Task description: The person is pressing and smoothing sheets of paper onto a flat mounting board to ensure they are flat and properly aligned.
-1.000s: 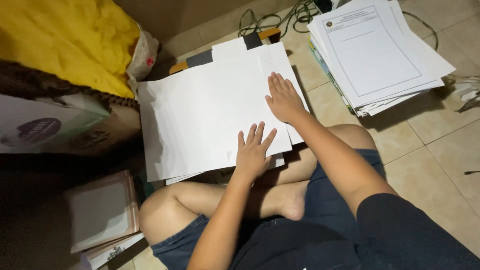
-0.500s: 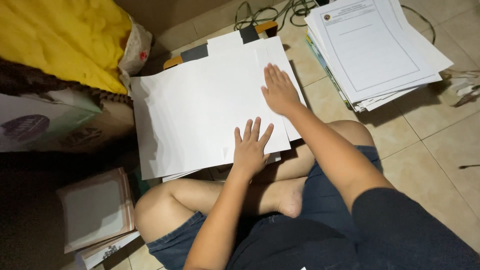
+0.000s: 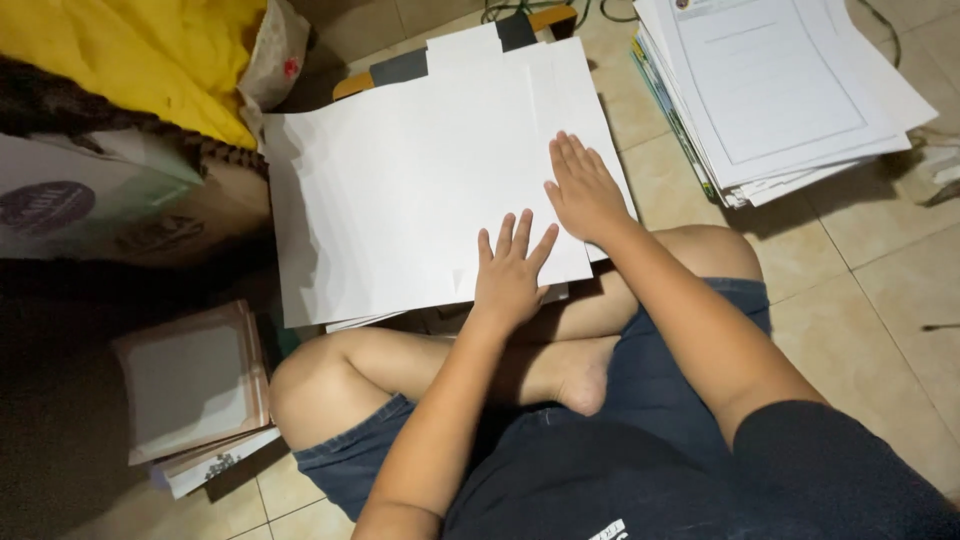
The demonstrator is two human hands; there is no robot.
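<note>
A pile of blank white paper sheets (image 3: 400, 190) lies on the floor in front of my crossed legs. My left hand (image 3: 510, 268) rests flat on the near edge of the top sheet, fingers spread. Flat on the sheet's right side lies my right hand (image 3: 582, 190), fingers together and pointing away. Neither hand grips anything. Dark clipboard-like edges (image 3: 400, 68) show from under the far side of the pile.
A thick stack of printed forms (image 3: 780, 90) sits on the tiled floor at the upper right. A cardboard box (image 3: 110, 210) with yellow cloth (image 3: 130, 50) on it stands at the left. Thin books (image 3: 195, 385) lie at the lower left. Cables run along the top.
Both hands stay flat on the white sheets. The view has shifted slightly, with the paper pile sitting a little further left and higher in frame.
</note>
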